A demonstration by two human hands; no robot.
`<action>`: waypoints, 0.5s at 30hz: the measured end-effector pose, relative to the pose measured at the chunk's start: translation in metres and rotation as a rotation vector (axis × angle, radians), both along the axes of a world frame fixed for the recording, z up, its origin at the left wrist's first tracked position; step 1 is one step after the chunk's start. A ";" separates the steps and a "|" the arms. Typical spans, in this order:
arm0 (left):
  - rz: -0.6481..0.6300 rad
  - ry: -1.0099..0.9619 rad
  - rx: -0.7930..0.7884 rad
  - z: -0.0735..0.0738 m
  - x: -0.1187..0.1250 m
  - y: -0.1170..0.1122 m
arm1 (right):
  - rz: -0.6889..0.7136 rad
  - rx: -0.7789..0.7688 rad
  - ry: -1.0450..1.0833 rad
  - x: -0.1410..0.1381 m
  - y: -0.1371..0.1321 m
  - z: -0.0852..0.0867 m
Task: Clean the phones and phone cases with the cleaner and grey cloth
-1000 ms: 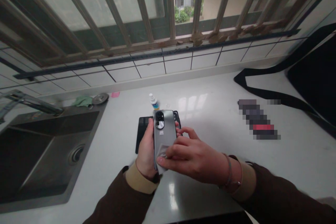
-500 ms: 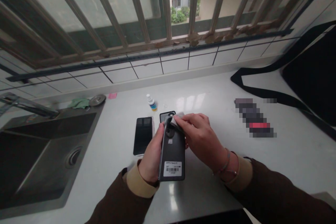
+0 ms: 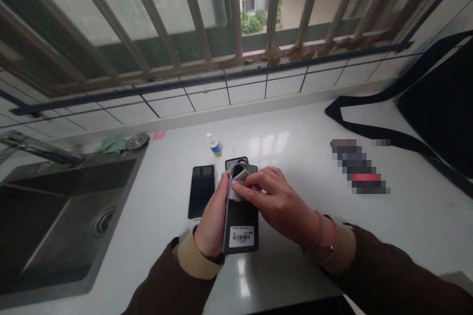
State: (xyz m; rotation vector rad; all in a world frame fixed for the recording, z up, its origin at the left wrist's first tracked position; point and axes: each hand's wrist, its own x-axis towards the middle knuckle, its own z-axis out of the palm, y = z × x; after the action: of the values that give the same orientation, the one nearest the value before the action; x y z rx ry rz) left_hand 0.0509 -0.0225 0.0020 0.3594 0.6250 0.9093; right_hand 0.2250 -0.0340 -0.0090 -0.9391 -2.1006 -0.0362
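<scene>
My left hand (image 3: pixel 212 216) grips a dark grey OPPO smartphone (image 3: pixel 240 234) upright by its side, with the back facing up and a white barcode sticker (image 3: pixel 241 236) near the lower end. My right hand (image 3: pixel 277 202) pinches a small pale cloth (image 3: pixel 240 179) against the phone's upper back, and the cloth and fingers hide most of the camera bump. A second smartphone (image 3: pixel 201 192) lies screen up on the counter, left of my hands. A black phone case (image 3: pixel 236 161) lies partly hidden behind the held phone.
A small dropper bottle (image 3: pixel 213 145) stands on the white counter (image 3: pixel 295 256) behind my hands. At left are a steel sink (image 3: pixel 66 226), faucet (image 3: pixel 37 145), green rag (image 3: pixel 112 145) and drain strainer (image 3: pixel 137 141). A pixelated item (image 3: pixel 358 166) and black bag (image 3: pixel 436 103) lie at right.
The held phone has swung from lying over the flat phone to standing clear of it, turning darker. My right hand has moved the cloth up from the phone's lower part to the camera end.
</scene>
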 end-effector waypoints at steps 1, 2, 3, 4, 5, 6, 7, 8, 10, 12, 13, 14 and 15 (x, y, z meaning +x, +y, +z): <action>0.002 0.014 0.014 -0.001 0.000 -0.001 | -0.024 -0.005 0.003 0.000 0.000 0.001; -0.002 0.031 0.022 -0.002 0.000 -0.001 | -0.063 -0.014 0.008 0.000 -0.001 0.001; -0.010 0.049 0.024 -0.003 0.000 -0.002 | -0.105 -0.025 0.014 0.001 -0.001 0.001; -0.023 0.069 0.021 -0.005 0.000 -0.003 | -0.142 -0.037 0.019 0.001 -0.001 0.001; -0.034 0.095 0.015 -0.005 0.000 -0.004 | -0.168 -0.050 0.022 0.002 -0.001 0.001; -0.044 0.122 0.009 -0.006 -0.001 -0.005 | -0.182 -0.065 0.026 0.002 0.000 0.000; -0.050 0.146 0.004 -0.006 -0.002 -0.005 | -0.186 -0.079 0.033 0.003 0.001 -0.001; -0.050 0.165 -0.001 -0.006 -0.003 -0.005 | -0.184 -0.094 0.042 0.003 0.001 -0.001; -0.040 0.181 -0.018 -0.004 -0.005 -0.004 | -0.187 -0.120 0.057 0.003 0.003 -0.003; -0.053 0.170 -0.070 -0.003 -0.008 -0.002 | -0.207 -0.140 0.056 0.003 0.005 -0.003; -0.067 0.159 -0.105 -0.002 -0.010 0.000 | -0.220 -0.151 0.046 0.003 0.005 -0.004; -0.082 0.145 -0.138 -0.001 -0.011 0.001 | -0.230 -0.163 0.030 0.003 0.006 -0.004; -0.093 0.124 -0.163 -0.001 -0.012 0.003 | -0.233 -0.175 0.013 0.003 0.006 -0.005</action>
State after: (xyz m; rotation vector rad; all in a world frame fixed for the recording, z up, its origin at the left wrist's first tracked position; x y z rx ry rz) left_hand 0.0386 -0.0199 0.0014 0.2972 0.7853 0.7454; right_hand 0.2278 -0.0279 -0.0140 -1.2822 -1.9961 0.0344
